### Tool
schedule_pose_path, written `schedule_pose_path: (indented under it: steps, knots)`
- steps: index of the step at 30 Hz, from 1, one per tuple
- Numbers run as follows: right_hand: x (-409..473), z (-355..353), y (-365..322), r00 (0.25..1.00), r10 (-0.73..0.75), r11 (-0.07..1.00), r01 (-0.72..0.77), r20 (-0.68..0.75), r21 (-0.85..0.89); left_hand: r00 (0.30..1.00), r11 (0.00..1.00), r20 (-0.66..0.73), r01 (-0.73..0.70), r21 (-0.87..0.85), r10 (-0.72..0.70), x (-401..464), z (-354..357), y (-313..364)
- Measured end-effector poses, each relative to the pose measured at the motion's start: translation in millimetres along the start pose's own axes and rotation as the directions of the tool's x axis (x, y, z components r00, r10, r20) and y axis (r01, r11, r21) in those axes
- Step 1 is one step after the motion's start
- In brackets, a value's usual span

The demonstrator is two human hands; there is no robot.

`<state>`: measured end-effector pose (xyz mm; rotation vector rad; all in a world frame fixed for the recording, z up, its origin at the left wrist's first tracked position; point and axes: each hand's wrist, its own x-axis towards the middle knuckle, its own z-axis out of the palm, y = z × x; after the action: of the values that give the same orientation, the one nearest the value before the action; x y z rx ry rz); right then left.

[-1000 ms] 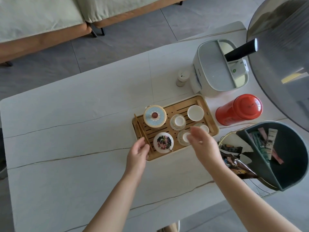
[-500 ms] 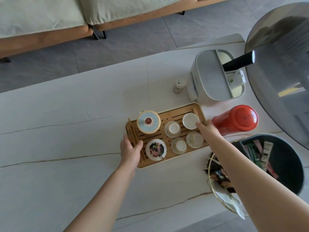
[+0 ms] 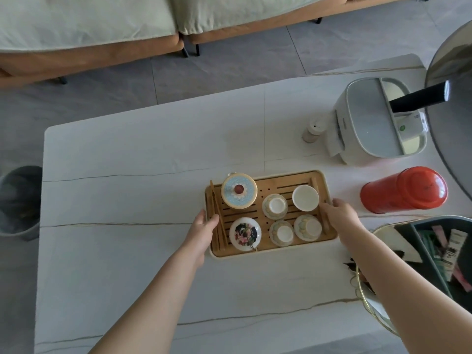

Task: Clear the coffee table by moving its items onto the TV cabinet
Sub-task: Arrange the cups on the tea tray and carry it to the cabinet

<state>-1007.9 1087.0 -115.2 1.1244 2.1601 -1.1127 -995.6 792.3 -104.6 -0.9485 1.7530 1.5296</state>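
A slatted bamboo tea tray [image 3: 281, 249] lies on the white marble coffee table [image 3: 127, 200]. It carries a blue-lidded pot [image 3: 238, 190], a flower-painted teapot [image 3: 245, 233], a white bowl [image 3: 305, 198] and three small cups [image 3: 274, 206]. My left hand [image 3: 203, 226] grips the tray's left rim, thumb over the edge. My right hand [image 3: 341, 213] holds the right rim. The tray rests flat on the table.
On the table's right stand a red thermos [image 3: 406, 190] lying on its side, a grey-white appliance [image 3: 378, 121], a small beige bottle [image 3: 313, 130] and a round dark organiser [image 3: 434, 251] with packets. A sofa [image 3: 102, 29] stands beyond; a grey bin [image 3: 19, 200] sits on the floor at left.
Both hands moved from hovering over the tray to its two short ends and closed on the rims. The camera shifted, so the table's left edge and the bin came into view.
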Motion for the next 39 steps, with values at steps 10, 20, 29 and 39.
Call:
schedule_pose_path:
  steps: [10, 20, 29, 39]
  knots:
    - [-70.5, 62.5, 20.3, 0.996, 0.093, 0.991, -0.092, -0.002, 0.101, 0.999, 0.997, -0.022, -0.025, 0.072, 0.026, -3.9, -66.1, -21.7]
    - [-127.6, 108.3, 59.4, 0.986, 0.164, 0.956, -0.153, -0.025, 0.251, 0.998, 0.984, -0.017, -0.049, 0.172, 0.053, -9.7, -110.8, -40.4]
    - [-143.5, 120.6, 78.0, 0.976, 0.215, 0.872, -0.196, 0.009, 0.449, 0.999, 0.978, -0.023, -0.035, 0.206, 0.041, -1.2, -119.9, -43.0]
    - [-150.3, 130.6, 82.5, 0.953, 0.294, 0.669, -0.257, 0.070, 0.697, 0.999, 0.998, -0.043, 0.005, 0.055, -0.003, -5.0, -108.5, -55.3]
